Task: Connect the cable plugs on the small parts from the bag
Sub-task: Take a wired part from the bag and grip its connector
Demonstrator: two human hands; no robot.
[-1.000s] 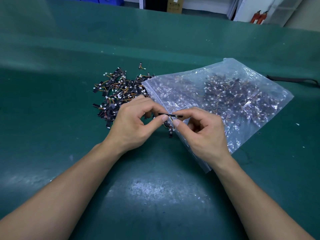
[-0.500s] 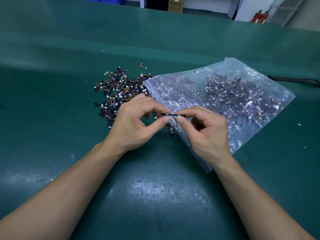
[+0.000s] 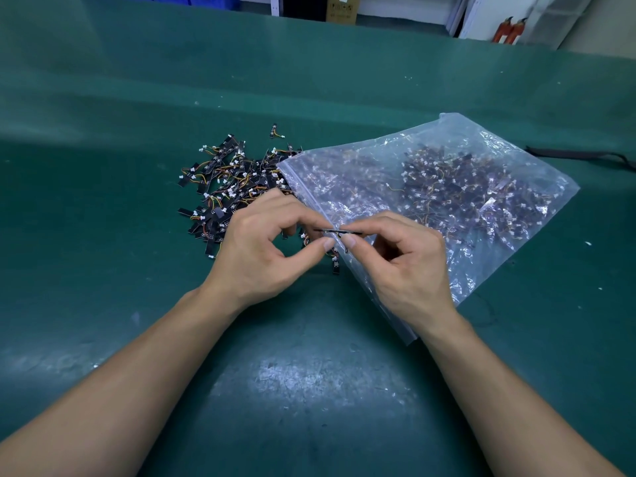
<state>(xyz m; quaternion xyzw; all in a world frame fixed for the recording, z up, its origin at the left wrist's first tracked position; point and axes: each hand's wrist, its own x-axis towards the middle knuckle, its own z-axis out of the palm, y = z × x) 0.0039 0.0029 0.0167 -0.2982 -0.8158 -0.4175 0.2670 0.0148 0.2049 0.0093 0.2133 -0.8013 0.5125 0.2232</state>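
Surface (image 3: 309, 390): green mat, worn pale toward the near edge.

Hands: two, both bare, meeting near the middle of the surface.
- Left hand (image 3: 254, 256): thumb and forefinger pinch the left end of one thin black strip part (image 3: 339, 231); the other fingers are curled.
- Right hand (image 3: 406, 266): thumb and forefinger pinch the right end of the same strip; the remaining fingers are curled under.
- The strip is held level above the surface, over the bag's near-left edge. Its plug and wire are too small to make out.

Bag (image 3: 481, 160): one, clear plastic, lying flat to the right of the middle, mouth facing left. It holds many more wired parts, not countable.

Pile (image 3: 227, 180): one loose heap of black strips with white plugs and orange-yellow wires, at the bag's mouth and left of it, partly behind the left hand. Not countable.

Stray part (image 3: 274, 130): one, just beyond the pile toward the far edge.

Black strap (image 3: 578, 154): one, near the right edge.

Past the far edge: two red fire extinguishers (image 3: 509, 29), one cardboard box (image 3: 340, 8).
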